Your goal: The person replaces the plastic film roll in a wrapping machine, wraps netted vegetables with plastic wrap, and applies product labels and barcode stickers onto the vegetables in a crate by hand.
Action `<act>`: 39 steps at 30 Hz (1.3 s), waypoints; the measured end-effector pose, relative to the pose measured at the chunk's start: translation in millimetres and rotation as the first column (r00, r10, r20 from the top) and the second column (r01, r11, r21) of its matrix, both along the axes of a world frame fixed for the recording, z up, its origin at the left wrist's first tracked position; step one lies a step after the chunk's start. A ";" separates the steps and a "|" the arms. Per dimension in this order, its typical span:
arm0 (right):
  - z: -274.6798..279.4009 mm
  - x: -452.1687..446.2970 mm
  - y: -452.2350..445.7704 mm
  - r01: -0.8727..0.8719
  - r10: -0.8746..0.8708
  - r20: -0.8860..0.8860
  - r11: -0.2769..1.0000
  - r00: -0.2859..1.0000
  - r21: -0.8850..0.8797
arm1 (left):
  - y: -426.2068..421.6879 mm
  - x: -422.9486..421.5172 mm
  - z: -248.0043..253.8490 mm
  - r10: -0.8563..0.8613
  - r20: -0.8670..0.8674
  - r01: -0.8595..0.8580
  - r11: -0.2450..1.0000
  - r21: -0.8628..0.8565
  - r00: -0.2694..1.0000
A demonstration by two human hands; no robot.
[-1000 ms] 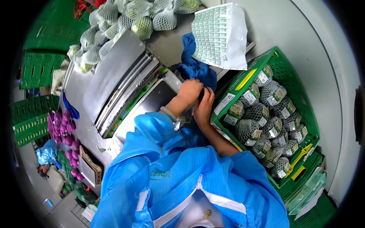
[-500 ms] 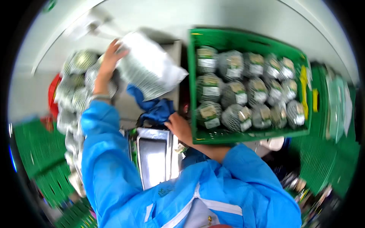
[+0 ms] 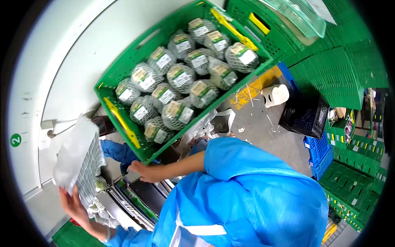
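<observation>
My left hand (image 3: 76, 209) pinches the lower edge of a white sheet (image 3: 68, 154) printed with rows of green labels. Its fingertips lie over the edge. My right hand (image 3: 148, 172) holds nothing visible, its fingers loosely bent and apart. It is beside a blue cloth (image 3: 119, 152), above the metal machine (image 3: 131, 195). Just beyond this hand stands a green crate (image 3: 150, 39) with several net-wrapped, labelled round items (image 3: 181, 78) inside. Their surfaces are partly hidden by netting.
More netted produce (image 3: 101, 212) lies at the lower left. Stacked green crates (image 3: 329, 70) stand at the right, near a black crate (image 3: 306, 115) and blue crates (image 3: 319, 152). A white stool-like object (image 3: 275, 95) is on the floor. A pale wall runs along the left.
The view has swung toward the green crate and floor. My hands, together at first, have separated; my left hand has taken hold of the label sheet, which is now tilted.
</observation>
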State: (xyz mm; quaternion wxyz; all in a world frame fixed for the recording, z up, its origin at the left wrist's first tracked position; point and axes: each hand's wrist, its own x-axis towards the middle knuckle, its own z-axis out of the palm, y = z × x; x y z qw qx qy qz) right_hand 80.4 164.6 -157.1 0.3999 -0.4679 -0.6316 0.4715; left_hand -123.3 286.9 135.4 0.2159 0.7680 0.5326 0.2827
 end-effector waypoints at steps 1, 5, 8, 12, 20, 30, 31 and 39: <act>35.0 34.4 -11.5 -0.174 0.162 -0.142 0.981 0.977 -0.082 | -34.9 19.7 21.2 0.047 -0.129 -0.045 0.999 0.020 0.991; 46.1 64.2 -43.5 -0.066 -0.002 -0.451 0.989 0.893 -0.134 | -114.3 45.4 40.7 -0.028 -0.043 0.035 0.982 0.186 0.999; 71.7 114.1 -69.4 0.008 -0.140 -0.615 0.977 0.776 -0.213 | -177.4 104.0 61.4 0.003 -0.047 0.006 0.979 0.205 0.999; 84.8 164.6 -96.8 0.315 -0.345 -0.679 0.933 0.648 -0.174 | -209.7 174.7 56.7 0.044 0.146 -0.075 0.974 0.213 0.988; 114.5 314.0 -199.2 0.391 -0.396 -0.663 0.905 0.635 -0.166 | -231.2 240.3 26.0 0.092 0.453 -0.117 0.993 0.028 0.887; 180.8 392.6 -239.4 0.560 -0.483 -0.651 0.821 0.586 -0.106 | -276.9 310.9 -29.5 0.113 0.723 0.125 0.956 -0.267 0.681; 188.0 393.5 -243.6 0.532 -0.488 -0.597 0.838 0.637 -0.117 | -280.5 306.5 -27.1 0.117 0.732 0.165 0.939 -0.302 0.671; 210.7 399.7 -212.3 0.468 -0.475 -0.325 0.877 0.818 -0.106 | -263.3 273.2 -33.6 0.045 0.558 0.113 0.963 -0.245 0.828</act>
